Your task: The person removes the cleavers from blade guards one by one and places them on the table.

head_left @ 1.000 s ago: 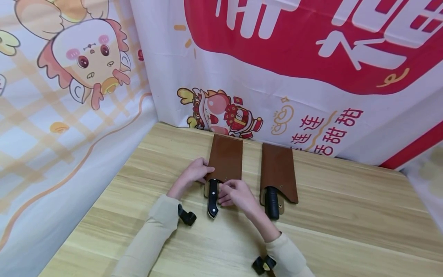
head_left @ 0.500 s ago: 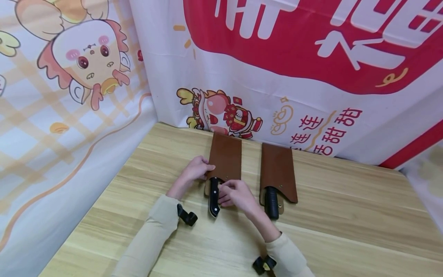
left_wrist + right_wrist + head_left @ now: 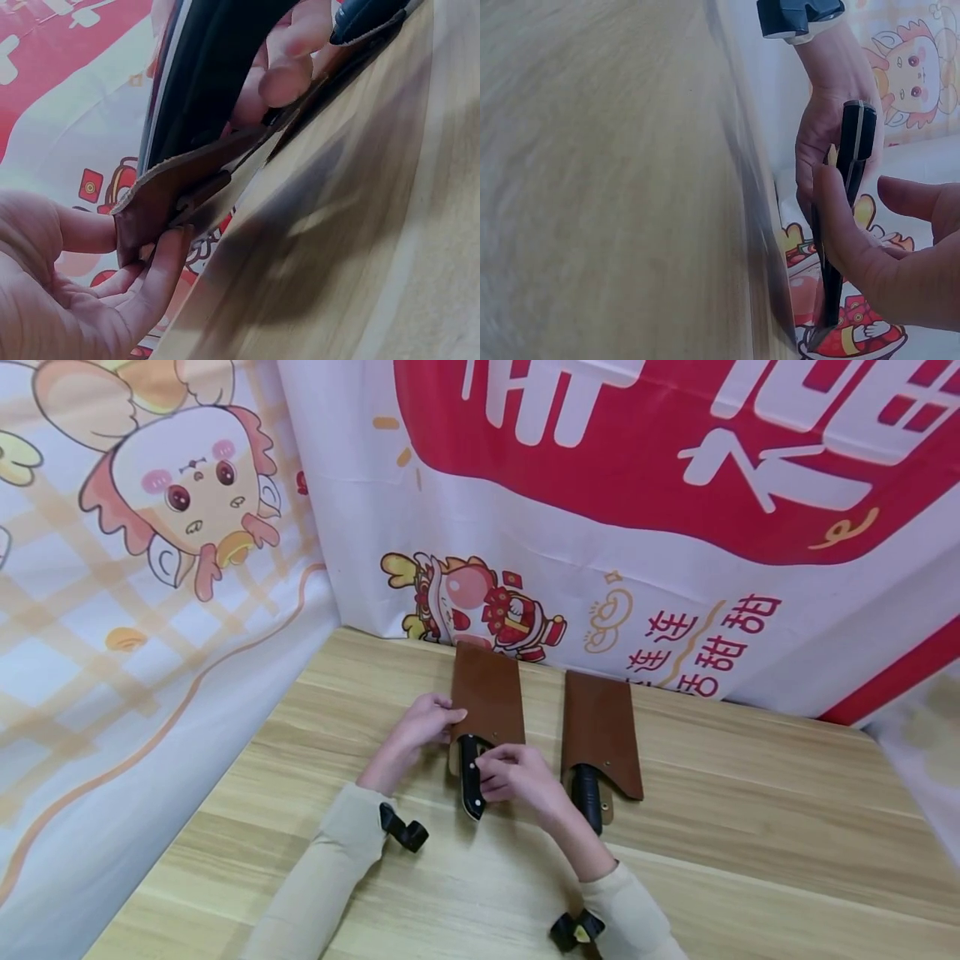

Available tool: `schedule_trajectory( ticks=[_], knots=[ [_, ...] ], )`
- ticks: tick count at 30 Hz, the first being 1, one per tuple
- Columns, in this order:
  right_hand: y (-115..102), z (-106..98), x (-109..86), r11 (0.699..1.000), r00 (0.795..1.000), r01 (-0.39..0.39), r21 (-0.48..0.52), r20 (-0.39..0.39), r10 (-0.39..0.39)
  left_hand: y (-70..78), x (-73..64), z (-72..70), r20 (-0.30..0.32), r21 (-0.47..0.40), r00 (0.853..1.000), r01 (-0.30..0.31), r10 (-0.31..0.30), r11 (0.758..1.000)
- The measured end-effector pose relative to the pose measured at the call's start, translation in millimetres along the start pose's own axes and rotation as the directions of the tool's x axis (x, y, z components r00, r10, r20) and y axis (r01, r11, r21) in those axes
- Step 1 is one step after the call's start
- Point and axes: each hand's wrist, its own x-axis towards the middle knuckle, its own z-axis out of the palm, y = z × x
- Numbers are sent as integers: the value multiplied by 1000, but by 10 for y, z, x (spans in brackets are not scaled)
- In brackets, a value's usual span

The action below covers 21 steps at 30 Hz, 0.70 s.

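A black-handled knife [image 3: 472, 781] with silver rivets sits in a brown leather sheath [image 3: 489, 693], its blade hidden. My left hand [image 3: 426, 723] pinches the sheath's left edge near the opening, thumb on top and fingers beneath, as the left wrist view shows. That end is raised off the table. My right hand [image 3: 519, 779] is at the right side of the handle. In the right wrist view its bent fingers [image 3: 847, 240] lie along the table side of the handle, and the thumb [image 3: 907, 196] stands apart from it. Whether those fingers touch a strap is unclear.
A second brown sheath [image 3: 600, 727] with a black ribbed handle [image 3: 587, 795] lies to the right on the wooden table [image 3: 750, 827]. Printed cloths [image 3: 360, 510] hang behind and at the left, meeting the table's back edge.
The left sheath and its knife have shifted slightly away and upward, and the handle's end has swung to the right. Both hands moved a little with them.
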Motion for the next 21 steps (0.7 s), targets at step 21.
schedule_trajectory(
  ticks=[21],
  knots=[
    [-118,-128,-46,966,992,-96,242,108,71,251,-192,26,-41,-182,996,-81,75,980]
  ],
)
